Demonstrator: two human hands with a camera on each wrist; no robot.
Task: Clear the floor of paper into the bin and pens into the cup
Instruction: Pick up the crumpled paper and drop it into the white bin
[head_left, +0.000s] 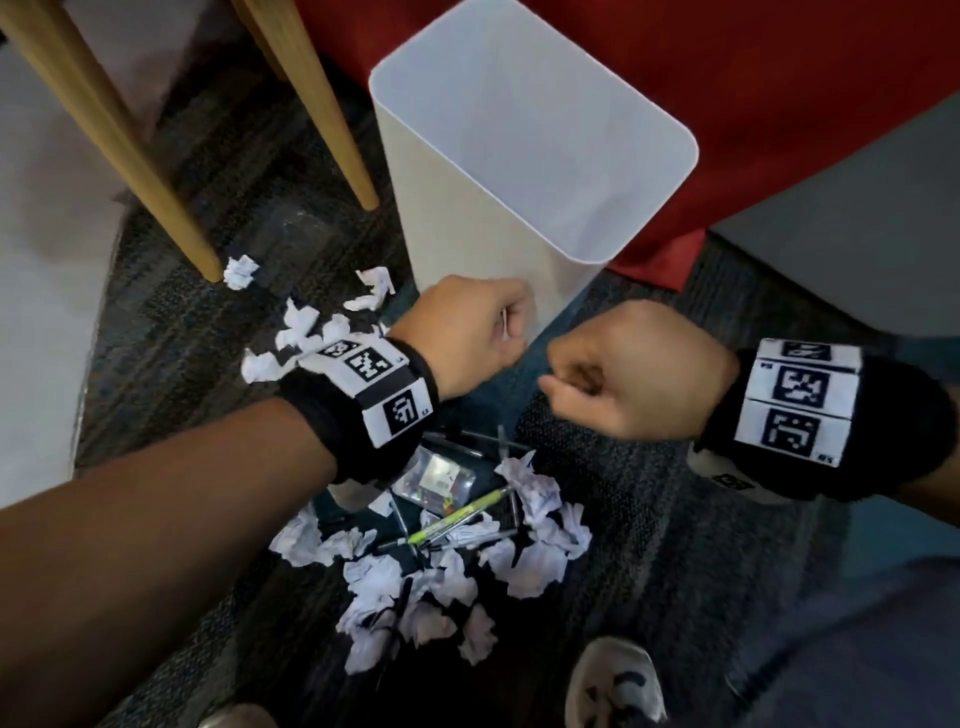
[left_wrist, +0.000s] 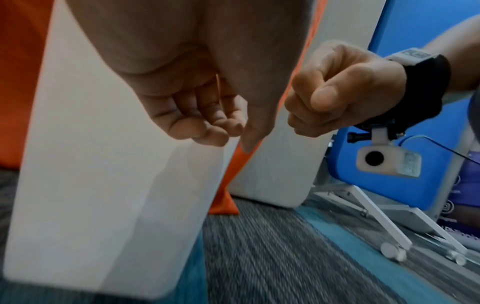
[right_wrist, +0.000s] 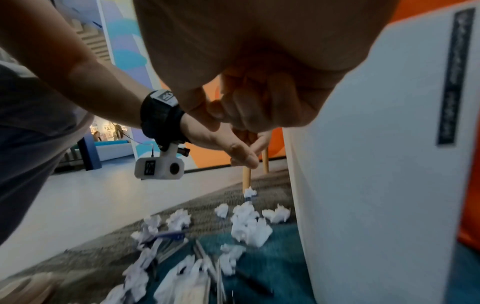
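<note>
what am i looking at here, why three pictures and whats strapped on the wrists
There is no robot here: these are a person's two bare hands, filmed by three cameras. The head view looks down from the person's head. The other two views come from small cameras hung under each wrist. The left wrist view shows one such wrist camera under the right hand. The black bands with square patterns are worn on the wrists. On the carpet lie crumpled paper balls and pens, in front of a tall white bin. The left hand and the right hand hover above the mess with fingers curled. I see nothing held in either.
</note>
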